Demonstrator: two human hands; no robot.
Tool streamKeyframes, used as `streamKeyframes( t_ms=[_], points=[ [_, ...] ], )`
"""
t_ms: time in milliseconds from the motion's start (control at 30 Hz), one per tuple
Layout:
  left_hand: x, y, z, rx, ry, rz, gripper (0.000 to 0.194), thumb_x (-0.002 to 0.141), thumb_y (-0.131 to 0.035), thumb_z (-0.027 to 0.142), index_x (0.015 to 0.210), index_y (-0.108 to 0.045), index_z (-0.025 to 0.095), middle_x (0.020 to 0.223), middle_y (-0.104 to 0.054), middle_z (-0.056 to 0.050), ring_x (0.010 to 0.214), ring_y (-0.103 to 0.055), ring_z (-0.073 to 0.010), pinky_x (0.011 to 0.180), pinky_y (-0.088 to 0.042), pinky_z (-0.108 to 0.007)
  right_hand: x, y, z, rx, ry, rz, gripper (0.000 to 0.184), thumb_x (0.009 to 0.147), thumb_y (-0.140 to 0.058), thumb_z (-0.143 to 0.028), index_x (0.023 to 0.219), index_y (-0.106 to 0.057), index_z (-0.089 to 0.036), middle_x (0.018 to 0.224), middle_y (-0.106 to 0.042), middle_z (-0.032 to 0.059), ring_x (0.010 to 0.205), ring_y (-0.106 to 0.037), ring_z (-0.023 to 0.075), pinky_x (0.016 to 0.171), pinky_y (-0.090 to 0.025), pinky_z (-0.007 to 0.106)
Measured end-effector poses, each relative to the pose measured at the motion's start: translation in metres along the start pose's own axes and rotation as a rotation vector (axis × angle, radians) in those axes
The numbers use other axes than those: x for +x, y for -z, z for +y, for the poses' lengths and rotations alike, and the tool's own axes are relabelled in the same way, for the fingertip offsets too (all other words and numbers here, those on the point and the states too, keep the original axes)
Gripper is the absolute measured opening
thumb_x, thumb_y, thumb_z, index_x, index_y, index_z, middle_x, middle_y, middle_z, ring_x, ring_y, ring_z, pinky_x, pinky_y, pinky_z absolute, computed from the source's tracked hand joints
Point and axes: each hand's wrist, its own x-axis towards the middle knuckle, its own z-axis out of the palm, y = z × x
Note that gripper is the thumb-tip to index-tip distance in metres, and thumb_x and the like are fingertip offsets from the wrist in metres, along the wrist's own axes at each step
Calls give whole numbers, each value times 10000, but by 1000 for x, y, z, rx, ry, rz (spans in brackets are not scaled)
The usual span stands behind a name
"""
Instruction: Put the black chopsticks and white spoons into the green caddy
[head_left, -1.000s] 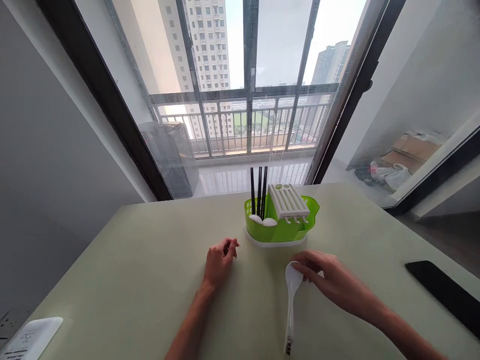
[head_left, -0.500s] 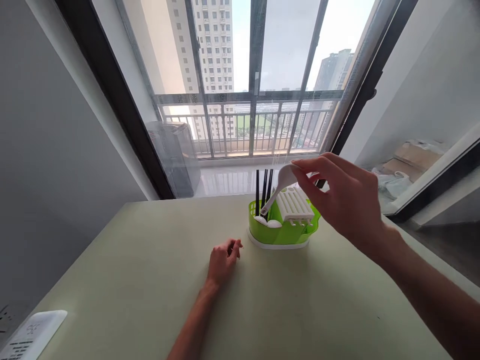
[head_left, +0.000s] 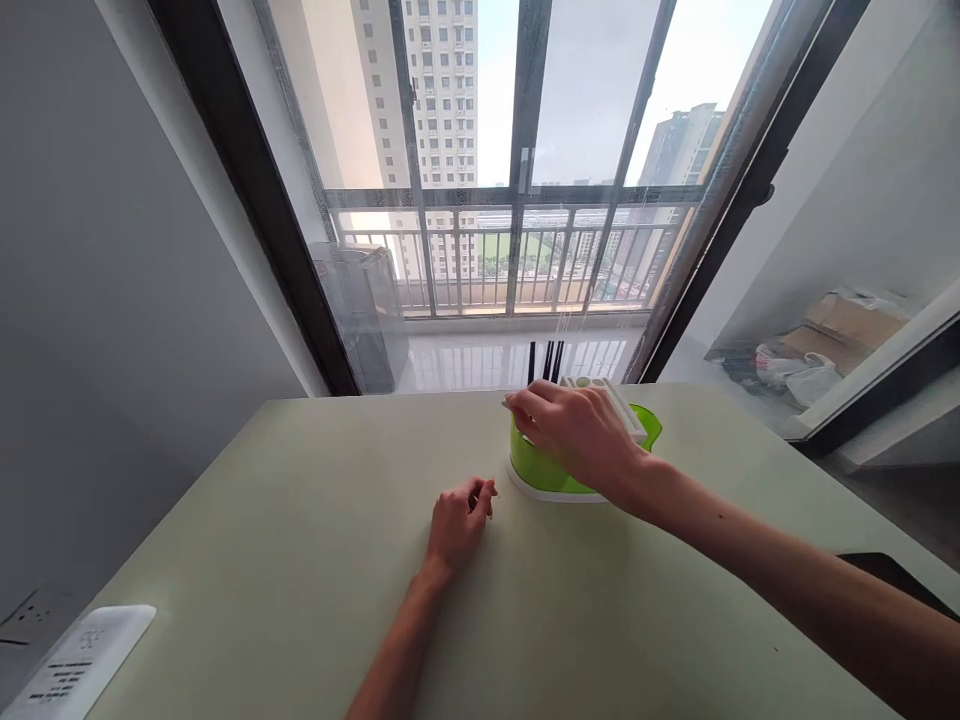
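Observation:
My right hand reaches over the left part of a green cutlery holder with a white base. Its fingers are pinched together and pointing left at the holder's rim; what they grip, if anything, is hidden. A small pale edge shows at the fingertips, too small to name. Behind the hand, several black chopsticks stand upright in the holder. The white slotted rack on top is partly covered by my hand, and no spoon can be made out. My left hand rests loosely curled on the table, left of the holder, apparently holding nothing.
The pale green table ends at a glazed balcony window. A white device with a display lies at the left front corner. A dark flat object shows partly behind my right forearm. Plastic bags and cardboard lie beyond, right.
My right hand has moved left and down from above the holder's right side to its left rim. The white spoon it held is now out of sight. My left hand stays put.

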Motion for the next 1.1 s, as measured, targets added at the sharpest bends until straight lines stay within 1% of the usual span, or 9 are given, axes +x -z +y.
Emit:
streamKeyframes(
  t_ms=[167, 300, 433, 567, 700, 800, 933, 1100],
  points=[
    [0, 0, 1, 1, -3, -2, 470, 1011, -409, 527, 810, -693, 212, 638, -685, 20, 563, -578, -133, 583, -378, -241, -3, -15, -8, 32, -54, -76, 280, 1046, -429, -193, 1072, -707, -202, 979, -733, 66, 708, -668, 168, 567, -237, 286],
    [0, 0, 1, 6, -9, 3, 462, 1010, -413, 520, 798, -687, 215, 630, -682, 21, 570, -585, -136, 591, -383, -240, -5, -25, -11, 24, -92, -110, 252, 1047, -437, -200, 981, -680, -188, 971, -717, 70, 683, -653, 163, 555, -222, 289],
    [0, 0, 2, 15, -5, 0, 456, 1005, -418, 522, 799, -689, 218, 632, -682, 21, 568, -589, -137, 585, -380, -240, -6, -29, -12, 22, -115, -126, 238, 1045, -442, -209, 922, -643, -182, 944, -701, 67, 666, -647, 159, 547, -224, 294],
    [-1, 0, 2, 22, -5, -2, 472, 1005, -404, 539, 802, -691, 223, 639, -685, 22, 571, -593, -139, 581, -377, -242, -7, -31, -8, 44, -124, -126, 210, 1045, -471, -241, 928, -633, -180, 941, -688, 61, 691, -664, 169, 553, -285, 286],
    [0, 0, 2, 25, 1, -8, 493, 1004, -391, 553, 801, -695, 223, 635, -684, 16, 579, -603, -145, 579, -379, -246, -9, -29, -6, 122, -140, -150, 119, 1017, -584, -291, 1020, -626, -180, 1022, -691, 71, 793, -698, 199, 590, -377, 278],
    [1, 0, 2, 28, -2, -12, 495, 1004, -393, 555, 811, -701, 219, 638, -683, 16, 587, -608, -146, 585, -386, -249, -10, -25, -6, 185, -156, -166, 173, 992, -644, -301, 1095, -602, -169, 1080, -680, 92, 824, -705, 210, 608, -430, 280],
    [1, 0, 2, 28, -3, -10, 488, 1005, -400, 550, 813, -704, 221, 643, -688, 19, 593, -614, -146, 597, -394, -250, -11, -28, -4, 247, -171, -150, 183, 971, -669, -265, 1109, -592, -174, 1120, -665, 107, 859, -705, 225, 636, -463, 287],
    [0, 0, 3, 28, -4, -18, 483, 1010, -399, 536, 824, -708, 215, 650, -689, 16, 598, -615, -145, 595, -387, -247, -12, -34, -2, 294, -172, -111, 150, 967, -651, -237, 1098, -607, -177, 1103, -666, 101, 825, -692, 215, 648, -461, 295]
  ],
)
